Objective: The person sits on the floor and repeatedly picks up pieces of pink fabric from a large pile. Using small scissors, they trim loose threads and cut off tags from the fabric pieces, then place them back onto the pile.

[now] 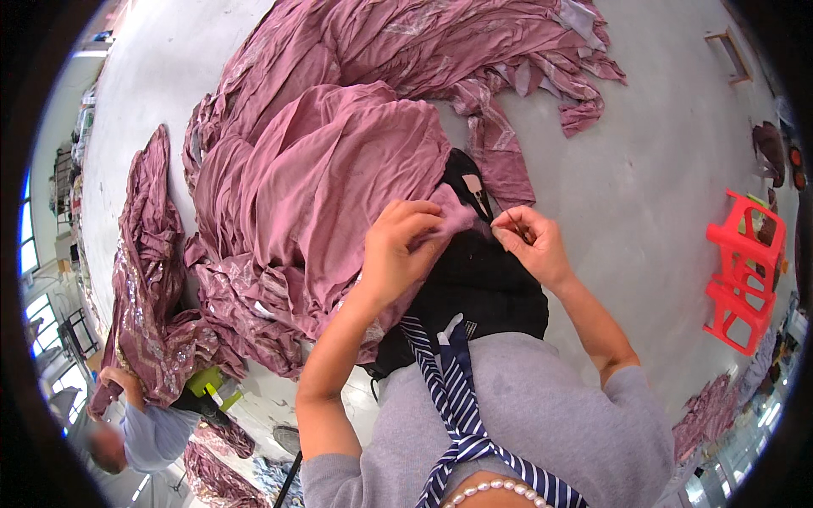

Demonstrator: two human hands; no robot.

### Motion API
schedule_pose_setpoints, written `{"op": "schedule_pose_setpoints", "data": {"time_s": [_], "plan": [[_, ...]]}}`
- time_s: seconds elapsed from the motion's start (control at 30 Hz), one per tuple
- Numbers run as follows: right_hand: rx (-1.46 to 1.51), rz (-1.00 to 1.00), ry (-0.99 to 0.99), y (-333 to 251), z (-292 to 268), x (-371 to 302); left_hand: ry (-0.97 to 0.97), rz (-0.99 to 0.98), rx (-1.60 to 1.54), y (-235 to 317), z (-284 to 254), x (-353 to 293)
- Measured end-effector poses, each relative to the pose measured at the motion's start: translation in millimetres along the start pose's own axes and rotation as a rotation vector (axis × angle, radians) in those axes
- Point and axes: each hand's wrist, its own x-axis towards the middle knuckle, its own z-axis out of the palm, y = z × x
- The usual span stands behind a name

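Observation:
A large spread of dusty pink fabric point(339, 169) with shiny sequin-like trim lies before me and over my lap. My left hand point(400, 245) is closed on a pinched fold of it. The edge of the fabric reaches across my black trousers point(487, 284) towards the other hand. My right hand point(538, 247) is closed in a fingertip pinch beside that edge; what it holds is too small to make out. Just beyond the hands, a black shoe-like item point(474, 188) with a pale patch sticks out from under the cloth.
Two red plastic stools point(745, 271) lie at the right on the pale floor point(618, 203). At the lower left another person point(157, 432) handles more pink sequined fabric point(144, 279), near a lime-green object point(207, 385). A wooden frame point(730, 55) is at the upper right.

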Motion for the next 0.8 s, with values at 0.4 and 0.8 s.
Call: {"op": "schedule_pose_setpoints", "data": {"time_s": [0.4,0.8], "plan": [[-0.118,-0.311,-0.149,-56,46,55,0.136,-0.489,-1.039,15,-30,0],[-0.359,-0.542,-0.103,-74,68,64,0.192,-0.466,-1.159,15,-26,-6]]}}
